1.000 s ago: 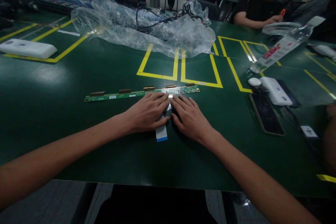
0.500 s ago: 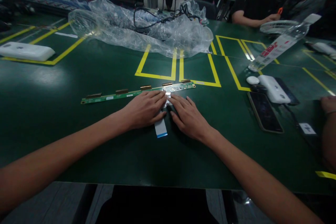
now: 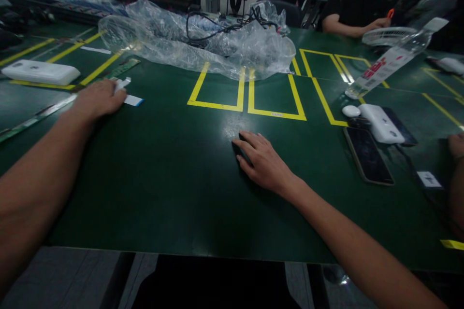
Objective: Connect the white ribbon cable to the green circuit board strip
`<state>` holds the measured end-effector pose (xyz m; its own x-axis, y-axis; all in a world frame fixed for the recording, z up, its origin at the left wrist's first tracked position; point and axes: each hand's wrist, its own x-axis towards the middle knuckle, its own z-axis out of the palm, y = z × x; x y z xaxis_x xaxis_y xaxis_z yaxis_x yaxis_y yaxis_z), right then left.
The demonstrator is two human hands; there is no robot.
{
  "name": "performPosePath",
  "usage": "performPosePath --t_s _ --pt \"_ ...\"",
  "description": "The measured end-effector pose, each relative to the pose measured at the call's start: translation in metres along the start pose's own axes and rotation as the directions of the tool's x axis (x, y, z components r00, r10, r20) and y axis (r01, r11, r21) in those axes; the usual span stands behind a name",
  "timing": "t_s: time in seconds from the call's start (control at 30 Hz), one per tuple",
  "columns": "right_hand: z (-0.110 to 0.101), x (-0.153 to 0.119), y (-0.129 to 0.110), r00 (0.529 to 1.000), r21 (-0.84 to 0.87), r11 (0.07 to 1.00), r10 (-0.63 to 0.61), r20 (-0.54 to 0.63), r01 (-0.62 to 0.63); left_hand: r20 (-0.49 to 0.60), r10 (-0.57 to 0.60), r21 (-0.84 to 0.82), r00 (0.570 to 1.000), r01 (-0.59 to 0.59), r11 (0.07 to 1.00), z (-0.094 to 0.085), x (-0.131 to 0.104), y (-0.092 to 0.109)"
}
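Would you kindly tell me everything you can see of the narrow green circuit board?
The circuit board is a long, thin, rigid-looking green strip, slanting across the picture's left side and running out at its edge. A bright whitish streak lies along its near part. The left hand holds it, hiding its middle; whether it touches the table is unclear.

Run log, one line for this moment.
left hand: over middle of circuit board, at white ribbon cable | right hand: open over green tabletop

The left hand covers part of a circuit board cropped at the left
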<state>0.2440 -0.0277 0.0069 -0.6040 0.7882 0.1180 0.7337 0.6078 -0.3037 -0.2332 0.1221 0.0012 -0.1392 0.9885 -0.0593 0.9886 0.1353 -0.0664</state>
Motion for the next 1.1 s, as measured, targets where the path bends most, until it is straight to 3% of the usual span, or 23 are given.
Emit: performPosePath --t_s 0.07,0.17,0.23,0.3,0.37,0.43,0.57,0.67,0.77,0.83,0.87,0.93,1.03,1.1 --pt "0.0 0.0 0.0 1.0 -0.006 1.0 -0.003 0.003 0.003 -0.001 -0.045 -0.006 0.999 0.045 0.999 0.003 0.002 -0.013" --pt "0.0 0.0 0.0 1.0 -0.014 1.0 -0.002 -0.005 0.002 -0.015 -0.02 -0.029 1.0 0.02 0.999 0.006 0.002 -0.012" --pt "0.0 0.0 0.0 1.0 -0.019 1.0 0.001 -0.007 -0.001 -0.02 0.059 -0.034 0.998 -0.059 0.998 0.005 0.0 0.002" --pt "0.0 0.0 0.0 1.0 -0.02 1.0 0.002 -0.005 -0.002 -0.017 0.205 -0.035 0.979 -0.206 0.978 0.002 -0.008 0.03" --pt "0.0 0.001 0.0 1.0 -0.02 1.0 0.002 -0.01 -0.002 -0.033 0.395 -0.033 0.918 -0.396 0.918 -0.002 -0.024 0.068" --pt "0.0 0.001 -0.001 1.0 -0.021 1.0 0.009 -0.018 -0.009 -0.065 0.572 -0.014 0.818 -0.573 0.819 -0.005 -0.049 0.113" --pt "0.002 0.003 -0.003 1.0 -0.042 0.999 0.027 -0.015 -0.027 -0.073 0.789 -0.021 0.611 -0.792 0.611 -0.008 -0.109 0.191" --pt "0.003 0.004 -0.006 0.999 -0.062 0.998 0.022 0.025 -0.021 -0.072 0.86 -0.062 0.506 -0.862 0.502 -0.008 -0.138 0.216" --pt "0.002 0.004 -0.007 0.998 -0.076 0.997 0.018 0.054 -0.013 -0.104 0.873 -0.117 0.476 -0.878 0.465 -0.008 -0.142 0.216" --pt "0.001 0.004 -0.008 0.998 -0.082 0.996 0.02 0.062 -0.015 -0.13 0.856 -0.153 0.501 -0.863 0.482 -0.008 -0.131 0.209" --pt "0.001 0.004 -0.008 0.998 -0.083 0.996 0.022 0.062 -0.017 -0.141 0.833 -0.16 0.535 -0.842 0.515 -0.008 -0.123 0.203" --pt "0.0 0.004 -0.008 0.997 -0.076 0.997 0.028 0.065 -0.023 -0.157 0.739 -0.148 0.655 -0.755 0.638 -0.008 -0.101 0.185" --pt "0.0 0.003 -0.006 0.997 -0.055 0.998 0.032 0.063 -0.029 -0.145 0.463 -0.115 0.875 -0.479 0.87 -0.006 -0.064 0.138" --pt "0.0 0.003 -0.005 0.998 -0.044 0.999 0.032 0.056 -0.029 -0.119 0.254 -0.099 0.96 -0.266 0.959 -0.003 -0.042 0.098"
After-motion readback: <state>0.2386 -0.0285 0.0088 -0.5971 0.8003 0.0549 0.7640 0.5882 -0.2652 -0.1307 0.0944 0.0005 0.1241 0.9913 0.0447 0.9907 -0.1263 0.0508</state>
